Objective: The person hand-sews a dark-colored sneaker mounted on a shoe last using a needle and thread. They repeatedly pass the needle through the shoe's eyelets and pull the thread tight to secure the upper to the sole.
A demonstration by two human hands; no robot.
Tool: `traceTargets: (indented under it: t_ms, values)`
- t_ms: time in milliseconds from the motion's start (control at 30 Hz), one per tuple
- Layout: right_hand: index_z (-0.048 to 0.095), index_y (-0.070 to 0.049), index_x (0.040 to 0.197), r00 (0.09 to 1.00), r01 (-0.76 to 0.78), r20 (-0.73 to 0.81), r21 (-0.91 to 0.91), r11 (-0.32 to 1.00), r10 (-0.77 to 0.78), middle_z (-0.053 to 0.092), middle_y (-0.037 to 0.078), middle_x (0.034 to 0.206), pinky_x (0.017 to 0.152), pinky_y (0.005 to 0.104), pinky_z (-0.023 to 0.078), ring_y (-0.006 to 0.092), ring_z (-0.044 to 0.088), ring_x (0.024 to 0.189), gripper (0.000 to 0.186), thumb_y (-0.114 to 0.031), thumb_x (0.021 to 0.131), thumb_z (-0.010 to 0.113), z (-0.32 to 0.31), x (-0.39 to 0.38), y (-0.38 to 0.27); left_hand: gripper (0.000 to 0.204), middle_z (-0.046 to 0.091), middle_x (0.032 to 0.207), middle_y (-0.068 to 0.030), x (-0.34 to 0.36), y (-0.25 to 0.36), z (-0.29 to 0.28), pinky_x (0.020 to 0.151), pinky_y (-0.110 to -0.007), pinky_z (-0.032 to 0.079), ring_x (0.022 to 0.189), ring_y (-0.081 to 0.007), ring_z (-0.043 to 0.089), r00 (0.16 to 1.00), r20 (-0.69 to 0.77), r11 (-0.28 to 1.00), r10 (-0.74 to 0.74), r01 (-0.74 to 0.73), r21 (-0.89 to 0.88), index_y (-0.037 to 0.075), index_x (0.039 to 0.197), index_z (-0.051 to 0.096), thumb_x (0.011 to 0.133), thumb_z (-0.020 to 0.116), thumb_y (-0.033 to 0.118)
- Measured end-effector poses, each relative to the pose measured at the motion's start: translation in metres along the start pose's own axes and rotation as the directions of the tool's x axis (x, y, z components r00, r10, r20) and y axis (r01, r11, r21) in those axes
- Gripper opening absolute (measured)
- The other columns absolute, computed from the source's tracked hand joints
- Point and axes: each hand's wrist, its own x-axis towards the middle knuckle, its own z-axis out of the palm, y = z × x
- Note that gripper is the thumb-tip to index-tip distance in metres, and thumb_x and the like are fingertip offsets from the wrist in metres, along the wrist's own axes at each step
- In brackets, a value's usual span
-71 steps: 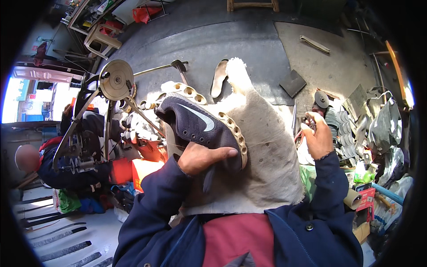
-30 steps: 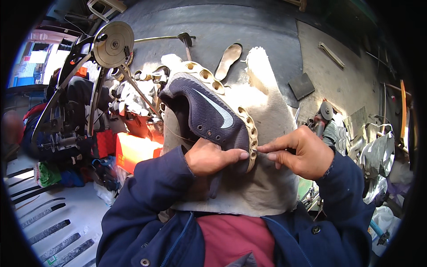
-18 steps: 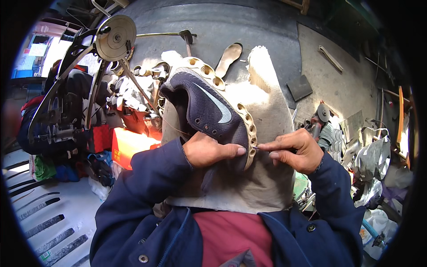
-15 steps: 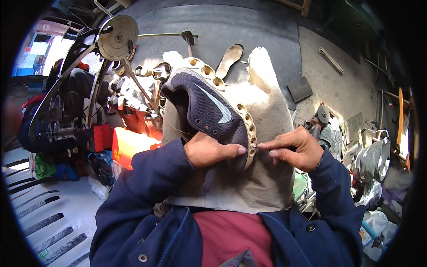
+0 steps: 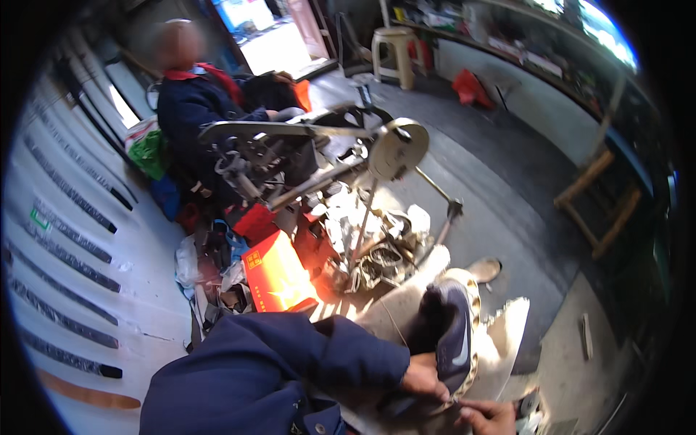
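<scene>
A dark mesh sneaker [image 5: 455, 341] with a light curved mark on its side lies on the pale cloth [image 5: 511, 333] over my lap. Its tan sole [image 5: 475, 308] runs along the right side. My left hand [image 5: 426, 377] grips the toe end, thumb pressed near the sole's edge. Close against that edge, my right hand [image 5: 489, 417] is closed in a pinch; blur and the low picture edge hide what its fingers hold. A thin thread [image 5: 395, 324] trails left of the shoe's opening.
An iron sewing machine with a round wheel [image 5: 399, 149] stands ahead, beside a seated person [image 5: 199, 109]. An orange-red box [image 5: 279, 272] and piled scraps lie before it. A loose insole [image 5: 484, 270], a plastic stool [image 5: 395, 54] and a wooden frame [image 5: 602, 203] are on the floor.
My view has swung left and up, so the shoe and hands now sit at the lower right. The seated person has come into full view. Both hands remain at the shoe's toe end.
</scene>
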Motion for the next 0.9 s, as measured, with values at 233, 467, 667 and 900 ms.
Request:
traceTargets:
  t_ms: [233,467,667,900]
  values:
    - [0.073,0.000,0.122,0.998,-0.069,0.018,0.113,0.991,0.067,0.075,0.005,0.087,0.052,0.0192,0.037,0.0042,0.050,0.057,0.027,-0.010,0.096,0.070,0.001,0.010,0.006,0.043,0.073,0.103,-0.0110,0.028,-0.045,0.000,0.087,-0.038,0.054,0.097,-0.0208,0.065,0.994,-0.017,0.994,-0.109,0.109,-0.031,0.001,0.114,0.066,0.078,0.084,0.018]
    - [0.073,-0.001,0.124,0.966,0.217,-0.072,-0.290,0.932,-0.247,0.076,0.006,0.091,0.074,0.0254,0.054,0.0085,0.065,0.079,0.026,-0.011,0.101,0.066,0.017,0.002,0.004,0.031,0.074,0.097,-0.0042,0.053,-0.087,0.003,0.077,-0.037,0.055,0.088,-0.0161,0.064,0.980,-0.104,0.976,0.170,-0.182,-0.116,0.006,0.104,0.073,0.077,0.088,0.011]
    - [0.074,-0.001,0.115,0.984,-0.179,0.048,0.149,0.972,0.174,0.075,0.008,0.085,0.042,0.0212,0.029,0.0042,0.042,0.047,0.026,-0.022,0.101,0.067,0.009,0.011,0.004,0.026,0.074,0.094,-0.0030,0.056,-0.075,0.001,0.076,-0.036,0.055,0.085,-0.0151,0.064,0.973,0.023,0.961,0.228,-0.221,-0.165,0.006,0.100,0.074,0.078,0.087,0.008]
    - [0.075,0.000,0.105,1.000,-0.001,-0.028,-0.072,0.997,-0.001,0.075,0.005,0.079,0.044,0.0218,0.031,0.0044,0.043,0.048,0.027,-0.026,0.101,0.067,0.021,0.017,0.001,0.048,0.073,0.109,-0.0148,0.028,-0.038,-0.005,0.091,-0.038,0.052,0.103,-0.0214,0.065,0.998,0.005,0.992,0.063,-0.063,0.109,-0.002,0.120,0.063,0.083,0.079,0.024]
